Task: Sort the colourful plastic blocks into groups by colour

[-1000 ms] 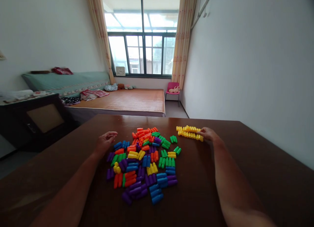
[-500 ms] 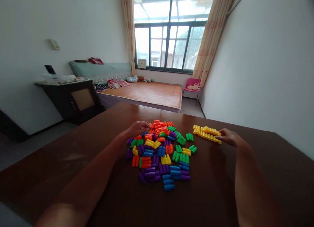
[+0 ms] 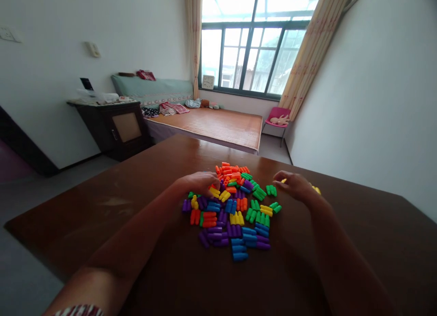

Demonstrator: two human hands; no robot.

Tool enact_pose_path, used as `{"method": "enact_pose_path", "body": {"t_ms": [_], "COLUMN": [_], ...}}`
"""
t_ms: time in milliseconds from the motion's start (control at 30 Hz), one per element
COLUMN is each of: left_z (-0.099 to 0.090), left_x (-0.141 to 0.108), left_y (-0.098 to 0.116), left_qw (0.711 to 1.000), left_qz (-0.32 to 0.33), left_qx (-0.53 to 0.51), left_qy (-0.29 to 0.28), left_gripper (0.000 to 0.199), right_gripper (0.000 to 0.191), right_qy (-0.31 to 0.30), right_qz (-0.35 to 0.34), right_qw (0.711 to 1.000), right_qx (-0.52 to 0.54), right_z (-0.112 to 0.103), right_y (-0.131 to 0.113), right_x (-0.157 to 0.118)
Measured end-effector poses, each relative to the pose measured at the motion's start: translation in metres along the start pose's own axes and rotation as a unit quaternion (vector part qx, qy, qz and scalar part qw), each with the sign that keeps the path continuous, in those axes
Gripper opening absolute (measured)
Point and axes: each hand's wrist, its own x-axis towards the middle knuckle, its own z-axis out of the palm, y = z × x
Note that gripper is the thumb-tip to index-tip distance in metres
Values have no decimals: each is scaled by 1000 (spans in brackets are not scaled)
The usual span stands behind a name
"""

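Head view: one brown table [image 3: 290, 243], bearing bright blocks.

Item: mixed heap [image 3: 231, 206], lying mid-table; orange blocks [image 3: 227, 171] crowding its far side, green blocks [image 3: 262, 219] its right, purple blocks [image 3: 215, 236] and blue blocks [image 3: 239, 250] its near side.

Item: yellow group [image 3: 317, 189], lying apart at far right, mostly hiding behind the right hand [image 3: 274, 179].

Item: right hand's fingers, bending loosely, thumb and forefinger parting; I am seeing nothing held.

Item: left hand [image 3: 203, 183], resting at the heap's far left, fingers curling by a yellow block [image 3: 214, 192]; whether they are gripping it, I cannot tell.

Standing of work, by my judgement: some yellow is already sitting apart; several yellow blocks, including a trio [image 3: 236, 218] mid-heap, are remaining among the other colours, which are lying largely mingled.
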Motion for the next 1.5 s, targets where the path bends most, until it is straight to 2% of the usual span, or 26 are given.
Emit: {"method": "enact_pose_path", "body": {"t_ms": [100,267,400,500,633,733,800,900,967,1067,1233,1300,1400,1500], "left_z": [3,23,40,40,34,36,40,44,43,40,38,40,39,30], "left_x": [3,15,23,24,24,25,27,29,30,28,25,26,27,26], "left_y": [2,20,37,41,36,32,31,34,37,43,49,46,37,26], "left_qw": [1000,988,977,972,953,950,938,906,890,877,872,876,890,903], "left_qz": [2,2,12,28,5,12,5,-25,-41,-57,-67,-71,-73,-71], "left_qx": [4,-71,-72,-117,-189,-265,-319,-395,-426,-450,-462,-455,-425,-387], "left_qy": [21,138,201,201,235,167,137,148,155,156,147,141,147,173], "left_gripper": [32,33,26,21,23,28,30,35,37,39,38,39,43,44], "right_gripper": [14,23,29,27,33,38,41,43,46,53,52,50,46,41], "right_qy": [-17,-51,-39,-26,-92,-122,-110,-55,-17,20,37,33,59,128], "right_qz": [-37,-93,-103,-93,-86,-73,-60,-36,-33,-50,-111,-123,-84,29], "right_qw": [998,975,952,941,897,877,873,872,881,909,926,933,958,981], "right_qx": [55,197,287,324,423,459,471,486,472,412,360,337,268,146], "right_z": [13,45,71,78,73,69,70,72,72,68,61,58,48,37], "right_y": [-33,-82,-102,-97,-86,-86,-88,-92,-93,-95,-103,-97,-62,-2], "right_x": [1,0,1,4,7,7,8,9,9,7,4,7,13,13]}}
